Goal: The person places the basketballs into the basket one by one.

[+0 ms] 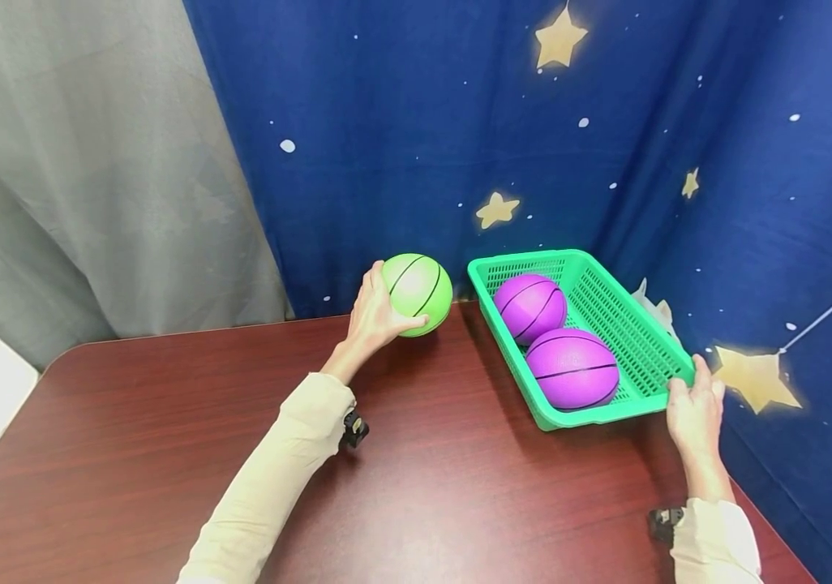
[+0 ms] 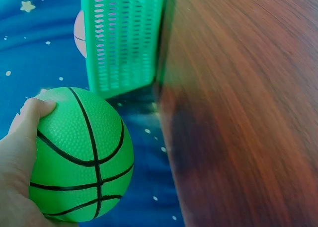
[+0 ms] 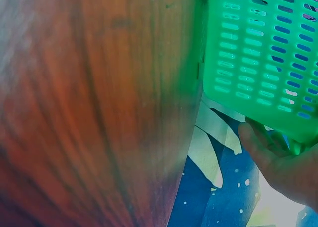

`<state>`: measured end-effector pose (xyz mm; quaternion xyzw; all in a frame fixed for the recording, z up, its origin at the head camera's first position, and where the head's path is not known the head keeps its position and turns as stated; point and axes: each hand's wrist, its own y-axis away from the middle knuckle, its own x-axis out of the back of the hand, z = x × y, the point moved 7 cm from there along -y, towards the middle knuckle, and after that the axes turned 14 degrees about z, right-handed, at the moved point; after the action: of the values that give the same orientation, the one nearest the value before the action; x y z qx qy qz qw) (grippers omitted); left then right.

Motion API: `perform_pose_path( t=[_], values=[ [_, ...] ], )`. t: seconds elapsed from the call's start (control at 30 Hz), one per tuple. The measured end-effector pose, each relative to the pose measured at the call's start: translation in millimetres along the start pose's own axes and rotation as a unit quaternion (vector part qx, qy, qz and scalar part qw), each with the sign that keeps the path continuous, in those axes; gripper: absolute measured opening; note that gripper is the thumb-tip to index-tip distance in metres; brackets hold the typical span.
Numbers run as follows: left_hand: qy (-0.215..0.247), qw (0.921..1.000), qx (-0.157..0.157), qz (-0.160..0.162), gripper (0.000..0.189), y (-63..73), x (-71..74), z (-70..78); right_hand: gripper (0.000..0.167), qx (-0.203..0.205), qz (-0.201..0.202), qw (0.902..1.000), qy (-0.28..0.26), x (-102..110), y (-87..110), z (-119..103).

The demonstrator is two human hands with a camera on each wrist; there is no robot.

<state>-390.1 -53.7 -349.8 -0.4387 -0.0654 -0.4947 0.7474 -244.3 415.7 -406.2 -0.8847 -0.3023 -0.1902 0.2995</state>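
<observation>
My left hand holds a green toy basketball with black lines, fingers and thumb curled round its left side. In the left wrist view the same ball fills the hand, held in the air near the table's far edge. To the right stands a green plastic basket with slotted walls. Two purple basketballs lie in it, one at the back and one in front. My right hand grips the basket's near right corner, thumb on the rim. The right wrist view shows the hand under that corner.
The dark red wooden table reaches back to a blue curtain with stars. A grey curtain hangs at the left. Something pale shows behind the basket's right side.
</observation>
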Motion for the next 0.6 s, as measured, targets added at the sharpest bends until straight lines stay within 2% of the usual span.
perform_pose_path(
  t=[0.13,0.3,0.47,0.6],
  values=[
    [0.017,0.9995,-0.003,0.028,0.118,-4.2,4.1,13.6,0.057,-0.005,-0.004,1.0000,0.001,0,0.0,-1],
    [0.050,0.9968,-0.013,0.060,0.118,-9.5,9.3,38.0,0.058,-0.006,-0.007,0.9999,0.004,-2,-2.5,-3],
    [0.071,0.9943,-0.037,0.071,0.117,-9.9,6.5,63.3,0.058,-0.013,-0.008,0.9999,0.005,0,-1.1,-3],
    [0.087,0.9930,-0.048,0.064,0.116,-8.7,-1.4,77.7,0.058,-0.021,-0.012,0.9997,0.008,0,0.6,0]
  ],
)
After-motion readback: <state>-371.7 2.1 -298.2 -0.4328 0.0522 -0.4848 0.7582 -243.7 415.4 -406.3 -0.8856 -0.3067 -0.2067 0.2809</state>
